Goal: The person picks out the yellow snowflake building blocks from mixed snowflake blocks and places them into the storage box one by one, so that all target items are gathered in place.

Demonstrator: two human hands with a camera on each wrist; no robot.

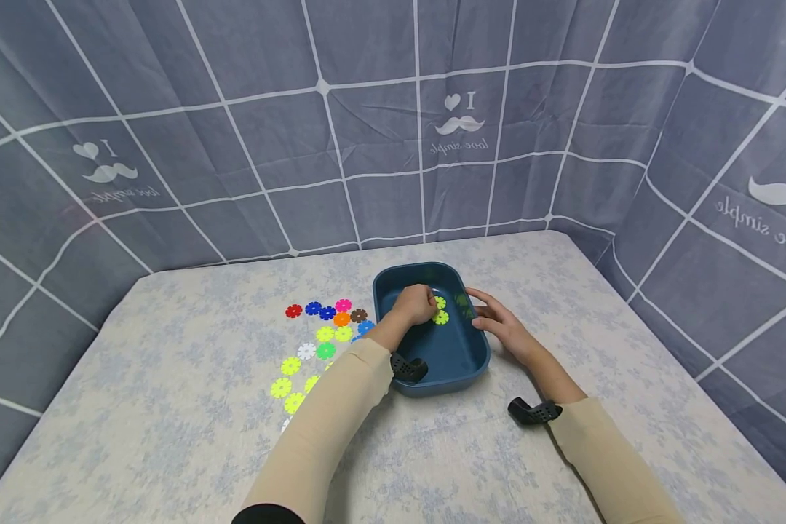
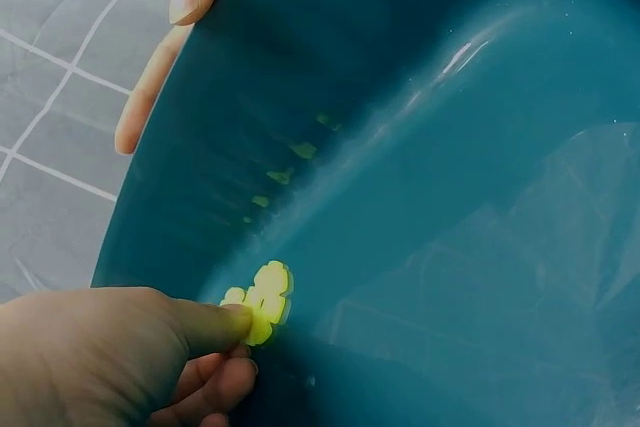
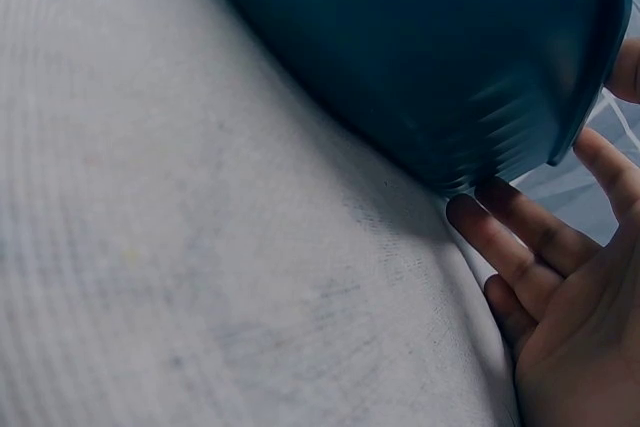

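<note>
A dark blue plastic basin point(image 1: 448, 356) sits on the table. My left hand point(image 1: 416, 304) reaches inside it; in the left wrist view its thumb and fingers pinch a yellow flower-shaped disc point(image 2: 270, 302) close to the wall. Two yellow discs point(image 1: 440, 318) show beside that hand in the head view. My right hand point(image 1: 503, 327) rests against the basin's outer right side. Its fingers point(image 3: 515, 247) spread fairly straight along the outer wall near the bottom and the rim, as the right wrist view shows.
Left of the basin lie loose flower-shaped discs: a red one point(image 1: 293, 311), an orange one point(image 1: 342, 319), a green one point(image 1: 326, 351), and several yellow, blue and white ones. My left forearm covers part of them. A grey checked curtain point(image 1: 380, 131) hangs behind the table point(image 1: 190, 378).
</note>
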